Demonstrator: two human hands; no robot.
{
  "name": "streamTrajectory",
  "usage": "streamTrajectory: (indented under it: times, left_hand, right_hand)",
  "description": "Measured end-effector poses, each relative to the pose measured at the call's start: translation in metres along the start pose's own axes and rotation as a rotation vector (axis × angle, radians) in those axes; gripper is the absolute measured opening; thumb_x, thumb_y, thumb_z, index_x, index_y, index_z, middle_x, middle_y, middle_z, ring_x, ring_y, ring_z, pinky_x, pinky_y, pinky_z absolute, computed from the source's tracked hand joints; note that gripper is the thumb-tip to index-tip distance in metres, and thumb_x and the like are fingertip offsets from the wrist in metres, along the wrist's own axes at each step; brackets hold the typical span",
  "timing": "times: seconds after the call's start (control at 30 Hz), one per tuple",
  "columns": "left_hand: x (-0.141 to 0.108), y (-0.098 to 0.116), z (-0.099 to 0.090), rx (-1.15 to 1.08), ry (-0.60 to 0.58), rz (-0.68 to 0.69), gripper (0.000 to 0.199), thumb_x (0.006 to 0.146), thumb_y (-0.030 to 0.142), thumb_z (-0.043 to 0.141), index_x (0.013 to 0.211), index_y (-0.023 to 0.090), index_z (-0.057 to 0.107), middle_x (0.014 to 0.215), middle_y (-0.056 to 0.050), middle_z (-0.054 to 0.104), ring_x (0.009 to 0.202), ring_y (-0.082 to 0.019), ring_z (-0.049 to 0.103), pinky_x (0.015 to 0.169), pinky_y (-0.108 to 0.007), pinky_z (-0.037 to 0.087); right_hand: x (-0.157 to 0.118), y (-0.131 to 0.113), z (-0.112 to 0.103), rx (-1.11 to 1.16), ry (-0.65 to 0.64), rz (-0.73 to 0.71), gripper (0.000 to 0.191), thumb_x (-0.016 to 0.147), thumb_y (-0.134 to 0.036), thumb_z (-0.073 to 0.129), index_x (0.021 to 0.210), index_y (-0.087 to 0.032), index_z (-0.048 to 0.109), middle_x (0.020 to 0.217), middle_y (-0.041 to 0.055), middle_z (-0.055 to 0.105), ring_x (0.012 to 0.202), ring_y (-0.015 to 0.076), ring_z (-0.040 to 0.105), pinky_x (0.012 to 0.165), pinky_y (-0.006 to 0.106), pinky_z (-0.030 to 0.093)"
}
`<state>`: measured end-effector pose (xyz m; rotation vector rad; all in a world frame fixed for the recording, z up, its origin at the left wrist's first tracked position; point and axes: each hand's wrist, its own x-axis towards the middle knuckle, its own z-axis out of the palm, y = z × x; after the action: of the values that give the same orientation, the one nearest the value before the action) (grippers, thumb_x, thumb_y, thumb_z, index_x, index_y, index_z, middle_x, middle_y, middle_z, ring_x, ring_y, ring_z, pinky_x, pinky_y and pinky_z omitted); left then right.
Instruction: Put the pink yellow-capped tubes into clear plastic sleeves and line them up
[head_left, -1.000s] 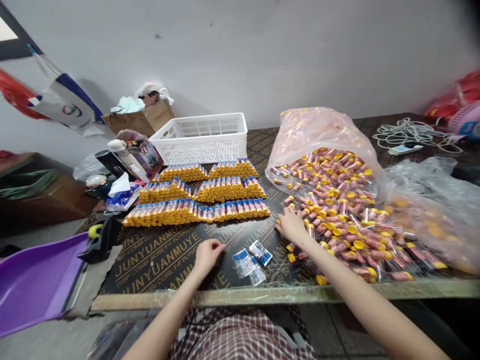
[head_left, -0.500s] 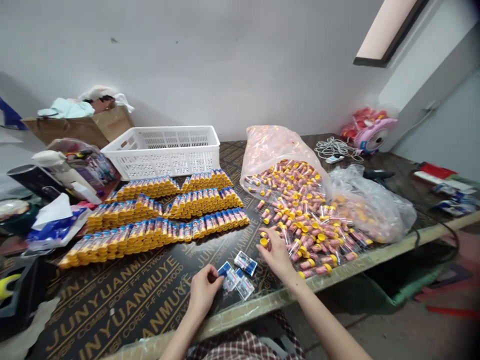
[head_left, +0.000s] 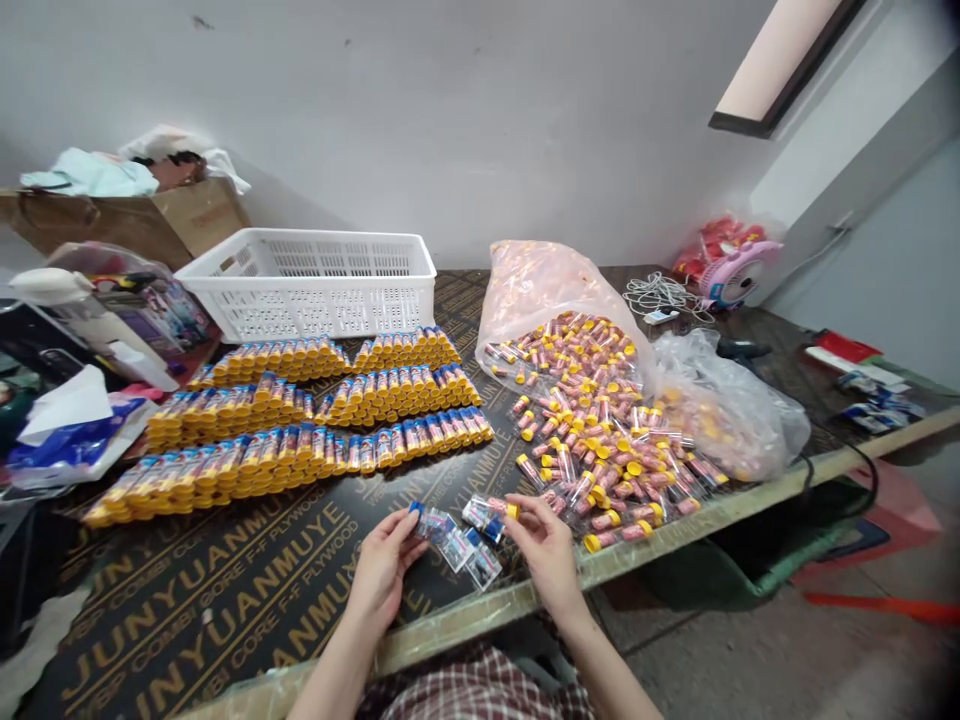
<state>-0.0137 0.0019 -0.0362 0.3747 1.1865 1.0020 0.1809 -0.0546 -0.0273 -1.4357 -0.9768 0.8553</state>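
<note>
Pinching, left hand (head_left: 386,568): blue-edged packet (head_left: 433,522), lower centre
Pinching, right hand (head_left: 550,550): yellow-capped tube (head_left: 498,507)
Between hands: both items, loose packets (head_left: 481,563) on worktop (head_left: 300,590)

**My head camera looks down and across the table**

The camera on my head looks forward and down over the table (head_left: 292,550). It sits close above my checked clothing (head_left: 472,685) at the near edge, with my left hand (head_left: 386,565) and right hand (head_left: 547,550) near, low in the middle. Beyond the far side it faces the grey wall (head_left: 450,130). The table's near edge runs aslant, climbing toward the right.
</note>
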Motion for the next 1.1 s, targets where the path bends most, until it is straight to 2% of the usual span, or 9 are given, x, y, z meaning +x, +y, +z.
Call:
streamTrajectory:
  times: [0.17,0.3,0.47,0.63,0.8,0.87,0.93,1.0,1.1]
  left_hand:
    - [-0.005,0.001,0.013,-0.112,-0.027,0.003,0.016,0.063,0.016,0.075,0.074,0.011,0.064,0.065,-0.004,0.067,0.055,-0.011,0.062,0.054,-0.021,0.051]
    - [-0.006,0.002,0.018,-0.189,0.025,0.041,0.022,0.057,0.022,0.08,0.068,0.01,0.064,0.062,-0.003,0.066,0.051,-0.009,0.059,0.053,-0.02,0.05]
    - [-0.005,0.004,0.015,-0.265,0.113,0.049,0.025,0.057,0.025,0.08,0.065,0.011,0.061,0.057,-0.001,0.064,0.05,-0.009,0.059,0.053,-0.02,0.049]
    - [-0.011,0.002,0.02,-0.287,0.111,0.04,0.017,0.066,0.02,0.074,0.069,0.011,0.06,0.058,-0.001,0.064,0.051,-0.009,0.059,0.056,-0.02,0.051]
    - [-0.017,-0.006,0.029,-0.213,-0.002,0.092,0.018,0.067,0.01,0.071,0.078,0.012,0.058,0.072,-0.003,0.068,0.062,-0.012,0.065,0.062,-0.022,0.054]
    - [-0.015,-0.006,0.029,-0.188,-0.017,0.095,0.02,0.068,0.004,0.068,0.081,0.013,0.056,0.075,-0.004,0.068,0.064,-0.012,0.066,0.063,-0.023,0.054]
    - [-0.012,-0.004,0.026,-0.153,0.0,0.066,0.019,0.07,0.0,0.064,0.082,0.012,0.055,0.076,-0.005,0.069,0.063,-0.012,0.066,0.061,-0.022,0.054]
    - [-0.011,0.0,0.021,-0.122,0.037,0.029,0.019,0.073,-0.002,0.06,0.084,0.012,0.055,0.075,-0.005,0.069,0.06,-0.012,0.066,0.059,-0.022,0.055]
    - [-0.011,0.002,0.012,-0.108,0.101,-0.005,0.019,0.074,-0.004,0.056,0.084,0.012,0.055,0.073,-0.004,0.069,0.058,-0.012,0.066,0.059,-0.022,0.055]
  right_hand:
    - [-0.005,-0.012,0.0,-0.16,0.011,-0.204,0.022,0.078,-0.028,0.062,0.097,-0.018,0.065,0.094,0.0069,0.062,0.081,0.017,0.059,0.073,0.031,0.051]
    - [-0.018,-0.021,0.006,-0.247,-0.006,-0.383,0.019,0.08,-0.02,0.061,0.098,-0.021,0.065,0.096,0.0065,0.062,0.087,0.0181,0.059,0.076,0.032,0.051]
    - [-0.026,-0.021,0.016,-0.302,-0.02,-0.591,0.028,0.079,-0.009,0.059,0.104,-0.023,0.065,0.096,0.0056,0.062,0.089,0.017,0.06,0.079,0.031,0.051]
    - [-0.032,-0.018,0.025,-0.327,-0.089,-0.63,0.04,0.081,-0.006,0.054,0.114,-0.027,0.061,0.098,0.0054,0.062,0.092,0.0164,0.061,0.081,0.03,0.052]
    - [-0.033,-0.01,0.022,-0.327,-0.271,-0.586,0.046,0.084,-0.01,0.05,0.126,-0.029,0.051,0.11,0.0061,0.058,0.101,0.0165,0.058,0.088,0.031,0.05]
    - [-0.015,-0.01,0.011,-0.438,-0.364,-0.598,0.047,0.082,-0.018,0.055,0.128,-0.025,0.049,0.121,0.008,0.053,0.11,0.0189,0.054,0.094,0.033,0.047]
    - [0.021,-0.013,-0.008,-0.708,-0.37,-0.575,0.046,0.082,-0.023,0.056,0.127,-0.02,0.049,0.129,0.0104,0.048,0.117,0.0206,0.048,0.098,0.035,0.043]
    - [0.068,-0.019,-0.031,-1.138,-0.244,-0.404,0.038,0.086,-0.018,0.049,0.124,-0.019,0.051,0.126,0.0106,0.05,0.118,0.0199,0.047,0.098,0.035,0.041]
    - [0.135,-0.028,-0.062,-1.323,-0.183,-0.262,0.024,0.085,-0.013,0.05,0.104,-0.013,0.063,0.113,0.0164,0.057,0.112,0.0272,0.05,0.092,0.045,0.042]
